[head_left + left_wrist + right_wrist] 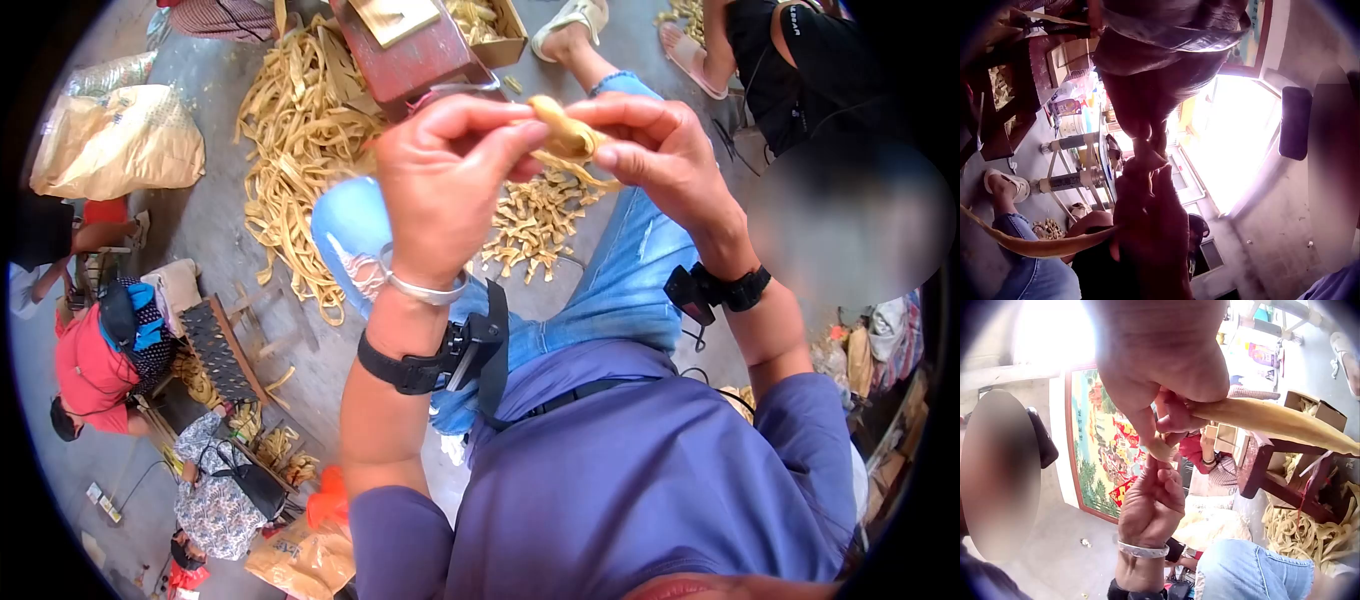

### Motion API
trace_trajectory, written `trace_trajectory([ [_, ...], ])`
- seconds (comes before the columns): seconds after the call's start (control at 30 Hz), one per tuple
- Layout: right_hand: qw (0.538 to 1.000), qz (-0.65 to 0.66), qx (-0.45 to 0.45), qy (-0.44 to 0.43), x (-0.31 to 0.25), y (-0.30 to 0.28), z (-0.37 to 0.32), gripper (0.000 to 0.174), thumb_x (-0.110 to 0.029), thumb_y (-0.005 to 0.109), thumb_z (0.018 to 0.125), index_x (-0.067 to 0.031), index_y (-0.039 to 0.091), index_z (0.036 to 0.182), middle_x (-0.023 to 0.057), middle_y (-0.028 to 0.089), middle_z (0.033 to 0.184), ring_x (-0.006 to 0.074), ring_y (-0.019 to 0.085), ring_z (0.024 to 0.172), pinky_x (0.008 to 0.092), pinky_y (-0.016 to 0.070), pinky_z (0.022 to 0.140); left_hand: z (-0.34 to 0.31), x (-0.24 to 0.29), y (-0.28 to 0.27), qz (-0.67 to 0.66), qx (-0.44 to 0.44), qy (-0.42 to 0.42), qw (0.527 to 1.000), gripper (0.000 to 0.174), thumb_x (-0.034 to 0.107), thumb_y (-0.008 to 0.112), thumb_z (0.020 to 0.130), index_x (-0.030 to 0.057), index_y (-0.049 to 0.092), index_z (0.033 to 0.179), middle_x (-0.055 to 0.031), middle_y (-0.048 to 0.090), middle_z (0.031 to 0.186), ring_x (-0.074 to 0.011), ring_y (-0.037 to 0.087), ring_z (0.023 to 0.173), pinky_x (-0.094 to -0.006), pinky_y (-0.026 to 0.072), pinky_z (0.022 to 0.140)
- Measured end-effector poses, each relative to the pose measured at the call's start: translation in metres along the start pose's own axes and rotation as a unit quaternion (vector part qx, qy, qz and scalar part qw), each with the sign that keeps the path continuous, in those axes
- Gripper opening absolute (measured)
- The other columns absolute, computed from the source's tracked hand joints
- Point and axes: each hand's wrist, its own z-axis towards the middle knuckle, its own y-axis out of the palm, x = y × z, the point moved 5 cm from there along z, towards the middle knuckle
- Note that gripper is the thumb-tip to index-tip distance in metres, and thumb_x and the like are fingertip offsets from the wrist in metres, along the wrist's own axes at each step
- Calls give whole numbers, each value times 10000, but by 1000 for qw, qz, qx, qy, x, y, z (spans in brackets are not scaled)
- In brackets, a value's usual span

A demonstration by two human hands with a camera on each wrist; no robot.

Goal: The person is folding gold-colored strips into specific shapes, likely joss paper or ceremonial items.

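Both hands meet in front of the body, above the lap, on one soft yellow-tan strip point(565, 132), bunched or looped where they hold it. My left hand point(440, 185), with a silver bangle point(428, 290) at its wrist, pinches one side between thumb and fingertips. From the other side the right hand point(662, 165) grips the strip with thumb and curled fingers. In the right wrist view a long flat length of the strip point(1272, 422) runs out from the right hand. The same tail point(1041, 246) hangs in a curve in the left wrist view. Fingers partly hide the loop.
A big heap of long strips point(295, 150) lies on the floor, near a pile of short knotted pieces point(540, 220). Ahead stands a red wooden bench point(415, 55) beside a cardboard box point(505, 45). A sack point(120, 140) and other seated people are around.
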Motion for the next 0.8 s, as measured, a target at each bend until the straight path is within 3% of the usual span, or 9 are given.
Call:
trace_trajectory([
  [0.2,984,-134,48,-112,-13,-13,2,146,-59,681,837,5,702,967,17,648,829,64,579,753,204,455,650,-1,-1,-29,-89,-1,-33,995,90,35,640,860,-23,636,929,-102,670,796,-152,652,651,-256,554,621],
  [0.3,973,-168,60,-146,-16,-9,6,125,-23,682,819,-12,705,942,24,645,800,78,579,718,214,445,620,4,1,-41,-17,2,1,1000,128,26,659,848,-51,618,941,-77,668,829,-138,652,697,-234,543,662],
  [0.33,965,-197,55,-164,-20,-6,9,127,-18,683,814,-21,707,939,30,646,799,84,583,714,217,445,615,9,12,-41,18,-10,85,996,226,87,704,828,-10,603,1005,-60,660,881,-124,637,736,-226,524,702],
  [0.43,933,-290,39,-211,-37,12,18,144,-31,720,760,-53,706,902,45,638,751,138,590,647,254,438,568,16,44,-19,211,-85,167,959,336,158,759,785,45,588,1052,-49,650,913,-100,618,729,-214,511,666],
  [0.47,930,-290,32,-225,-42,21,22,135,-19,720,759,-31,695,891,53,635,759,131,584,642,253,438,558,18,42,-13,220,-144,80,961,380,199,799,740,79,605,1045,-49,657,878,-68,595,684,-204,494,609],
  [0.5,927,-290,24,-238,-46,25,27,128,-8,720,757,-10,684,881,61,633,767,124,578,637,252,438,549,24,32,-6,123,-173,20,977,304,182,777,767,42,652,1007,-30,662,794,-39,559,615,-194,458,532],
  [0.57,920,-307,20,-243,-55,22,37,116,-15,724,749,-12,677,854,61,615,732,138,574,611,259,431,529,28,34,-13,72,-146,-82,983,219,86,715,815,0,677,1012,-33,659,743,-55,571,592,-169,454,524],
  [0.7,898,-369,-14,-239,-50,15,54,81,-69,719,733,-99,678,797,24,614,689,189,590,614,280,412,578,25,15,-34,84,-102,-112,985,172,117,703,835,-1,704,959,-17,652,699,-39,536,526,-164,425,471],
  [0.8,899,-372,-37,-229,-40,14,66,86,-57,711,737,-86,682,813,39,607,679,193,590,604,292,421,559,29,3,-50,119,-90,-116,982,174,128,708,834,-4,697,946,-20,655,721,-38,543,541,-169,434,479],
])
